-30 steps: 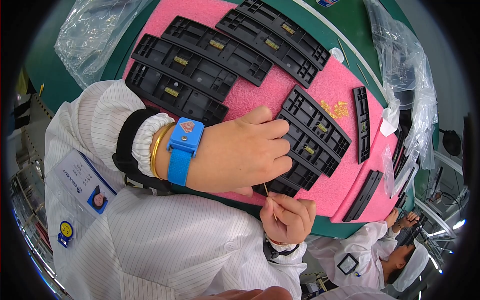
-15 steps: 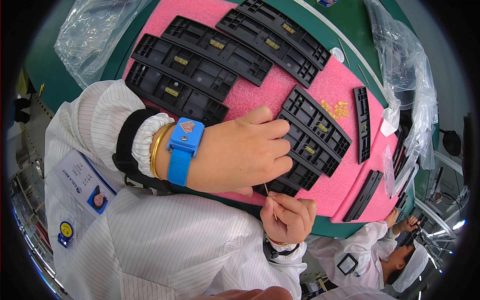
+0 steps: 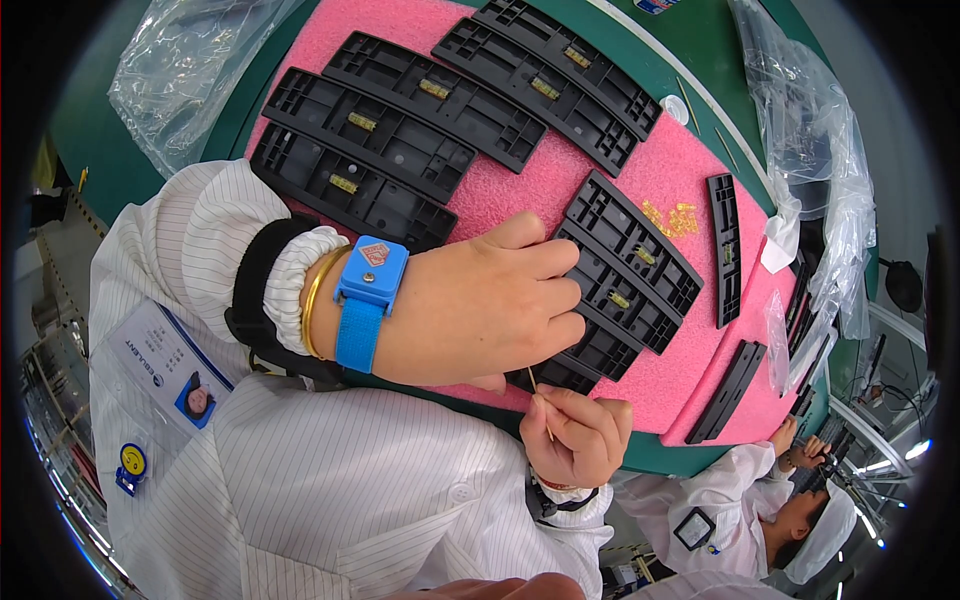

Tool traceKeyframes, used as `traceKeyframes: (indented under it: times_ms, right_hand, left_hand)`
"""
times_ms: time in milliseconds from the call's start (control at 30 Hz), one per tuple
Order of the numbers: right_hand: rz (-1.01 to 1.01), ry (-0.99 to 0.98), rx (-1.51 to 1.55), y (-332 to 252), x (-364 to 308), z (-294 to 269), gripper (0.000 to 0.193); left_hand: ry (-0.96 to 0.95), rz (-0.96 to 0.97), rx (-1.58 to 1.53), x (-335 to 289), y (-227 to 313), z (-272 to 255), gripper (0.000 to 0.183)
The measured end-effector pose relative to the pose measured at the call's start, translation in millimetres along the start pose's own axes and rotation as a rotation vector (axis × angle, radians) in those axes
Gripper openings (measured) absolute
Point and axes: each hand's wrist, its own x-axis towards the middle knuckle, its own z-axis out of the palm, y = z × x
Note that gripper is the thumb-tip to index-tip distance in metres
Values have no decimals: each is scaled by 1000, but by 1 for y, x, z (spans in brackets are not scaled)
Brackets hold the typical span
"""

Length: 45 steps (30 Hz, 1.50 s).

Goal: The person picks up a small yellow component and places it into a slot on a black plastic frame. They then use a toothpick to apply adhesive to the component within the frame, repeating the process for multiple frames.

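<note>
My left hand [image 3: 480, 300], a blue wrist strap on its wrist, reaches across the foam with its fingers curled down at a black ribbed plastic part [image 3: 570, 375]. The fingertips and much of that part are hidden beneath it. My right hand [image 3: 580, 440] pinches a thin wooden stick [image 3: 533, 378] between thumb and forefinger, its tip pointing up under the left hand. Beyond the fingers lie more black curved plastic parts [image 3: 650, 215], each with a small yellow-green vial [image 3: 645, 256] set in its middle.
Pink foam [image 3: 500, 205] covers the green table. More black parts [image 3: 400, 150] lie in rows at the back left. Loose yellow pieces [image 3: 672, 218] sit to the right, near a narrow black part [image 3: 725, 250]. Clear plastic bags [image 3: 810, 150] flank the foam. A co-worker [image 3: 740, 500] works at lower right.
Both my hands and the stick stay almost exactly in place. The co-worker's hands at the lower right have shifted slightly.
</note>
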Motion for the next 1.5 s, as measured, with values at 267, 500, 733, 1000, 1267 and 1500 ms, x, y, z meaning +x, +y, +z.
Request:
traceKeyframes:
  times_ms: [267,500,733,1000,1267,1500]
  right_hand:
    - [-14,-23,0,0,-1,1,31]
    - [-26,-32,-17,-1,1,-2,30]
    - [-55,-61,-35,-2,-2,-5,30]
    - [-49,-62,-34,-2,-2,-4,31]
    - [-54,-72,-24,-1,-1,-3,32]
    - [-58,-70,-44,-3,0,-5,32]
  left_hand:
    - [18,-10,15,-1,0,2,18]
    - [-7,-2,5,1,1,-4,19]
    - [12,-4,14,1,0,0,19]
    - [12,-1,15,1,0,-1,25]
    - [-36,-10,-20,0,0,-4,50]
    - [-26,-3,-20,2,0,-5,51]
